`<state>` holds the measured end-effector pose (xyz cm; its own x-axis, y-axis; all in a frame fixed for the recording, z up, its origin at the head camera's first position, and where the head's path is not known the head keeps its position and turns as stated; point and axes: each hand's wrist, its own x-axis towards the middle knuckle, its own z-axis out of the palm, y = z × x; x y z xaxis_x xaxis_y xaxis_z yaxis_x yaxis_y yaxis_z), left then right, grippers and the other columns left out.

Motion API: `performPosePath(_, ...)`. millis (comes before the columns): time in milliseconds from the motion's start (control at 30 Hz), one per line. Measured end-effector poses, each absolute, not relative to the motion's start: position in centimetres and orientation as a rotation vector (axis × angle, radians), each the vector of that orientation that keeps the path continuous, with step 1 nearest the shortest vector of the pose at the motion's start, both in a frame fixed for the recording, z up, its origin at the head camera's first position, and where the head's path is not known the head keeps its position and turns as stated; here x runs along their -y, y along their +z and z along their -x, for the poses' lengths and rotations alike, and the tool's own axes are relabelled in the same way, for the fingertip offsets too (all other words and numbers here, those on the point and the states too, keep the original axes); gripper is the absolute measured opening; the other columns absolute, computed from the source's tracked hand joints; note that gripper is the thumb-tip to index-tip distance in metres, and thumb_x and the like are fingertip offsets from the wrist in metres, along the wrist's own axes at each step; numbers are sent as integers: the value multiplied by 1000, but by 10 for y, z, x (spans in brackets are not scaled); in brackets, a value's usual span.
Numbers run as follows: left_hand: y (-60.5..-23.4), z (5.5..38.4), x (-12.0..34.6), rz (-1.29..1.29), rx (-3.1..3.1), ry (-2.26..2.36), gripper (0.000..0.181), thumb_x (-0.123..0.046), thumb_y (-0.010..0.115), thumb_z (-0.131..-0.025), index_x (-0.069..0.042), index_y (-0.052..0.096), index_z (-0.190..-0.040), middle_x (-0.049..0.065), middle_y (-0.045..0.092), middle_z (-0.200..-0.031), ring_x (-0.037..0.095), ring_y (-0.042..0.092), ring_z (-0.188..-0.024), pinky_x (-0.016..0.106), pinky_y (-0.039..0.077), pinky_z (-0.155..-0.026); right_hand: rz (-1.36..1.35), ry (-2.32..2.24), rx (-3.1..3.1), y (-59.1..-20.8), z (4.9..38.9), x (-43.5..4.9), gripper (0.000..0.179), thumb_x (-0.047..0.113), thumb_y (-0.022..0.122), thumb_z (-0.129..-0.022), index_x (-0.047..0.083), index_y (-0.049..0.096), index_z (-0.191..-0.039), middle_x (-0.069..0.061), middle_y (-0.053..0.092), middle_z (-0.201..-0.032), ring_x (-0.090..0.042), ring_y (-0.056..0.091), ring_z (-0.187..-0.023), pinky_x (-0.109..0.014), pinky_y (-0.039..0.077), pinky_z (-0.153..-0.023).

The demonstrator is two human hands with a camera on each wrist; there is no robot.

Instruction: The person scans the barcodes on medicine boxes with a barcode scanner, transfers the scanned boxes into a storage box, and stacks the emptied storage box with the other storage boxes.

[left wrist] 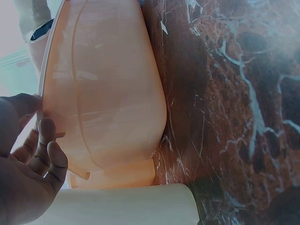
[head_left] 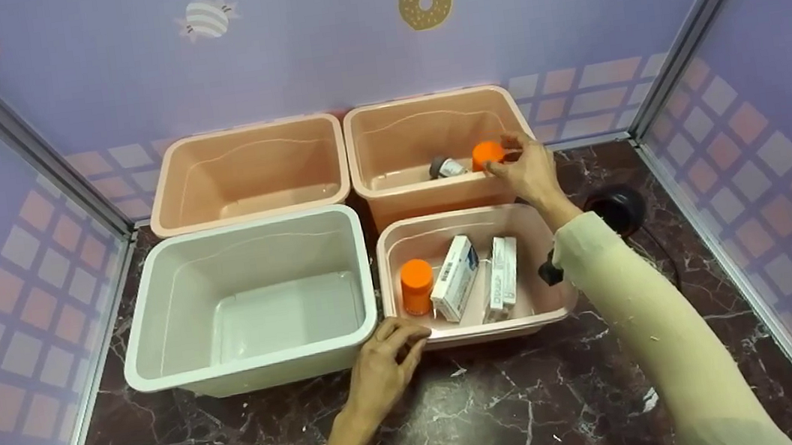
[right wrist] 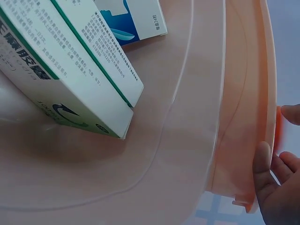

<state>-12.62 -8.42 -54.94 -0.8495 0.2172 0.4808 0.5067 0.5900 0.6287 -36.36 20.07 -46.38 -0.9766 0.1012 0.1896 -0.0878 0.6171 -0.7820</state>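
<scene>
The right hand pinched a bright-orange round plastic container inside the rear-right peach plastic bin. The left hand gripped the pale-pink plastic bin by its near rim.

right hand gripping orange bottle, 4 bins

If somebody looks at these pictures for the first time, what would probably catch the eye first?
Probably the orange bottle at the left of the front right bin, and a second orange item, apparently held by the right hand at the back right bin. The pale bin at front left may come next, as the only one without a pinkish tone.
</scene>
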Motion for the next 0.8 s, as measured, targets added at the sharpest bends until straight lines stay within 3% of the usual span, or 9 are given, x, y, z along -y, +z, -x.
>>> performPosePath(533, -550, 127, 84, 591, 2466, -1138, 14, -14, 75, -89, -18, 75, -102, -6, 68, -103, 13, 69, -99, 25, 58, -88, -31, 1400, 2560, -459, 354, -203, 56, 22, 77, -86, 5, 59, -135, -16, 65, -131, -32, 65, -117, -43, 54, -100)
performPosePath(800, -551, 126, 84, 598, 2442, -1140, 12, -15, 74, -90, -19, 75, -101, -6, 68, -101, 12, 69, -94, 26, 59, -82, -34, 1390, 2556, -459, 347, -204, 54, 23, 78, -86, 5, 59, -133, -17, 66, -128, -32, 66, -114, -43, 54, -99)
